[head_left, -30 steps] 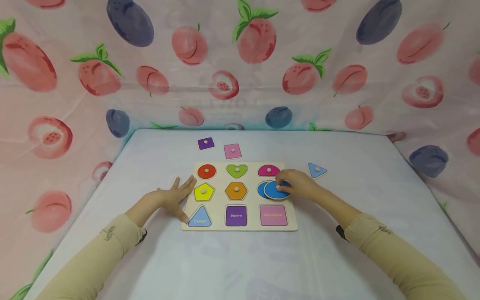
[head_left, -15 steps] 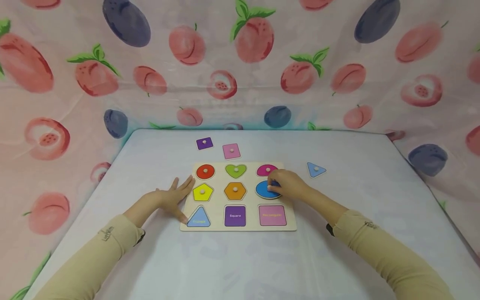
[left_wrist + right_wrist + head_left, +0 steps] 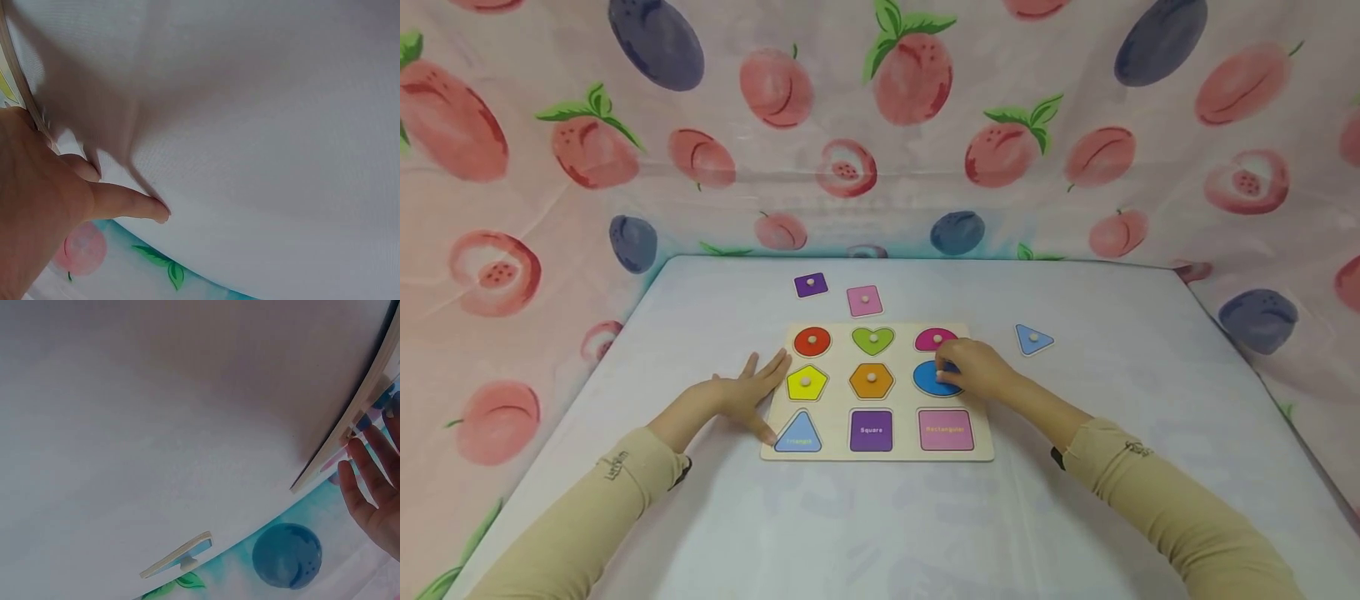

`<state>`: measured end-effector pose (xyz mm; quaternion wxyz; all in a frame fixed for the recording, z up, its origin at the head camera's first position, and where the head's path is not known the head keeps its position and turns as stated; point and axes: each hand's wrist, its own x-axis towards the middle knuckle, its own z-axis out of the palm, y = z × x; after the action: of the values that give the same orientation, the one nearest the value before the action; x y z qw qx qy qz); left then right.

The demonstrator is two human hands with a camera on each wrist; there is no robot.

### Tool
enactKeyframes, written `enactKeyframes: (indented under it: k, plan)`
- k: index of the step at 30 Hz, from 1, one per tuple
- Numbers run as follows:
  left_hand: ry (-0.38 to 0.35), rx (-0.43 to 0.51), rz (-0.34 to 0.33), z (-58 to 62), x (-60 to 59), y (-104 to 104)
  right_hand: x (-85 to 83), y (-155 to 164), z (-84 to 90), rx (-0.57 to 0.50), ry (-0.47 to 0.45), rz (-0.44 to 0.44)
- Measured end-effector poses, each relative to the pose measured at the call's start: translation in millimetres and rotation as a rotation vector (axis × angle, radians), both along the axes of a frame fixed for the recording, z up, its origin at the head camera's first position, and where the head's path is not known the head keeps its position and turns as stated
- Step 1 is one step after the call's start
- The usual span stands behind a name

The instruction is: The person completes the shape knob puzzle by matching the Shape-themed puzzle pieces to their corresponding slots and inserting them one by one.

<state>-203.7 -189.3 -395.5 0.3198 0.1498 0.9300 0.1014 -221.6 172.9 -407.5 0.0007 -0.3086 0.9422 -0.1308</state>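
A wooden shape puzzle board [image 3: 838,417] lies on the white table. My right hand [image 3: 981,369] is over its right side, thumb and fingertips pinching the knob of a blue oval puzzle piece [image 3: 928,380], which lies in the oval recess in the middle row. With fingers spread, my left hand [image 3: 748,396] rests along the board's left edge, thumb by the blue triangle recess [image 3: 797,437]. In the left wrist view one finger of the left hand [image 3: 53,197] stretches out over the cloth. The right wrist view has the right hand [image 3: 375,481] beside the board's edge.
Red circle [image 3: 812,342], green heart, magenta half-circle, yellow pentagon and orange hexagon pieces sit in the board. Behind it lie a purple piece [image 3: 811,285] and a pink piece [image 3: 865,301]. A blue triangle piece [image 3: 1033,339] lies to the right. A fruit-print cloth [image 3: 910,208] walls the table.
The right hand has moved left with the blue oval piece, which shifted from overlapping its recess to lying within it. The left hand has stayed on the board's edge.
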Motion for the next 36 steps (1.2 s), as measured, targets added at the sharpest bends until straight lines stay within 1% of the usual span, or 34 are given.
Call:
enactKeyframes:
  k: [5,15,22,25,28,31,33,36]
  plan:
    - [0.003,-0.004,0.0,-1.9,-1.3,-0.6,-0.4,0.0,-0.8,0.005,0.019,0.014]
    - [-0.002,0.002,0.011,-0.5,0.5,-1.8,0.1,-3.0,-2.2,-0.027,0.003,0.003]
    - [-0.006,0.004,0.011,1.3,-1.0,0.4,-4.7,1.0,0.1,0.003,-0.016,0.031]
    - [-0.002,0.006,0.005,1.8,-1.2,0.1,-7.8,4.7,2.7,-0.012,-0.077,0.034]
    - [0.002,0.017,-0.003,1.9,-1.5,-0.6,-12.8,12.1,3.9,-0.079,-0.199,0.019]
    - [0.01,0.029,-0.015,1.6,-1.3,-1.7,-16.4,20.3,3.3,-0.132,-0.291,0.022]
    - [0.019,0.034,-0.028,1.0,-0.5,-3.3,-17.1,23.4,3.9,-0.136,-0.329,0.027]
    - [0.037,0.036,-0.047,-0.4,0.1,-5.9,-16.5,26.5,6.8,-0.121,-0.347,0.029]
